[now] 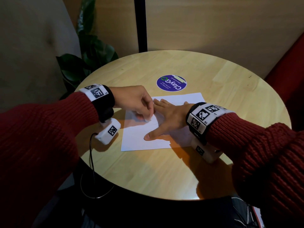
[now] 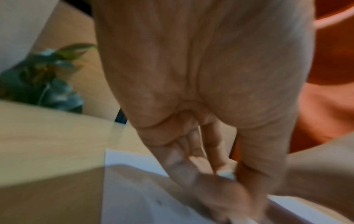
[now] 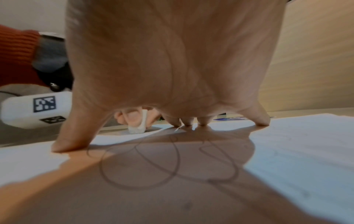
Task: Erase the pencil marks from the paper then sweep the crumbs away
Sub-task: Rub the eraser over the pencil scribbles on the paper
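A white sheet of paper lies on the round wooden table. My left hand pinches a small white eraser and presses it on the sheet's left part. In the right wrist view the eraser touches the paper beyond my spread fingers. My right hand lies flat on the sheet with fingers spread, thumb stretched toward me. Looping pencil marks run under the right palm. The left wrist view is blurred; it shows my left hand over the paper.
A round blue sticker is stuck on the table beyond the paper. A potted plant stands off the table's far-left edge. A red seat is at the right. A black cable hangs over the near-left table edge.
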`<act>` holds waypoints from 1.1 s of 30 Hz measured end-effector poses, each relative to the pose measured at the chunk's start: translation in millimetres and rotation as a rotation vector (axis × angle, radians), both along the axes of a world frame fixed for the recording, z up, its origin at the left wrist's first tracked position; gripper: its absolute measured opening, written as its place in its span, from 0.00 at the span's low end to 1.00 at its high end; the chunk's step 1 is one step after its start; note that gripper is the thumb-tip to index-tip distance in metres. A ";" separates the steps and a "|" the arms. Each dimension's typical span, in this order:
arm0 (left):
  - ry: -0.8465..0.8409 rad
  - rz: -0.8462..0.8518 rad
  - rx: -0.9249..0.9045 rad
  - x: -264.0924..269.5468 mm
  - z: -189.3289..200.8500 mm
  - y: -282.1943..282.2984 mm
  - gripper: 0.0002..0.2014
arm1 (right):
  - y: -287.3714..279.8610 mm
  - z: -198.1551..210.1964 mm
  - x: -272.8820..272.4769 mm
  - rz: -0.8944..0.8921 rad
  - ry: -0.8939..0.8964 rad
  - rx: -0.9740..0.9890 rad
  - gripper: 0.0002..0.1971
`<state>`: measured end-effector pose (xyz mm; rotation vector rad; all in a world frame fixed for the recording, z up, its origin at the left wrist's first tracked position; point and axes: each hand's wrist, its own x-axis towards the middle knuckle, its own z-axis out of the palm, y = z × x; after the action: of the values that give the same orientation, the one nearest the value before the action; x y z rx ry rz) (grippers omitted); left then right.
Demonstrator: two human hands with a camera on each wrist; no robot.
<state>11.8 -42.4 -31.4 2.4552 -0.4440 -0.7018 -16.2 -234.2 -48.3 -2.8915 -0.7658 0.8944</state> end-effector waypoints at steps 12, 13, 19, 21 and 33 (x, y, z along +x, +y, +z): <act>-0.160 0.096 0.073 11.0 -1.5 23.3 0.01 | 0.2 3.7 -4.2 0.012 0.022 -0.031 0.64; -0.104 0.072 0.053 8.7 -1.1 23.8 0.02 | 0.0 4.3 -4.4 0.012 0.022 -0.033 0.64; -0.154 0.081 0.068 10.0 -0.7 31.6 0.02 | 0.2 5.1 -3.5 0.015 0.026 -0.047 0.65; -0.041 0.045 0.040 6.8 0.5 29.2 0.03 | 0.6 5.0 -3.2 0.012 0.024 -0.049 0.65; -0.123 0.083 0.073 12.5 1.1 29.2 0.02 | 1.8 6.2 -4.5 0.017 0.025 -0.046 0.66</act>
<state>24.4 -13.2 -30.3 2.5790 -0.3662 -0.5438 -20.6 -232.3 -42.1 -2.9118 -0.7790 0.9600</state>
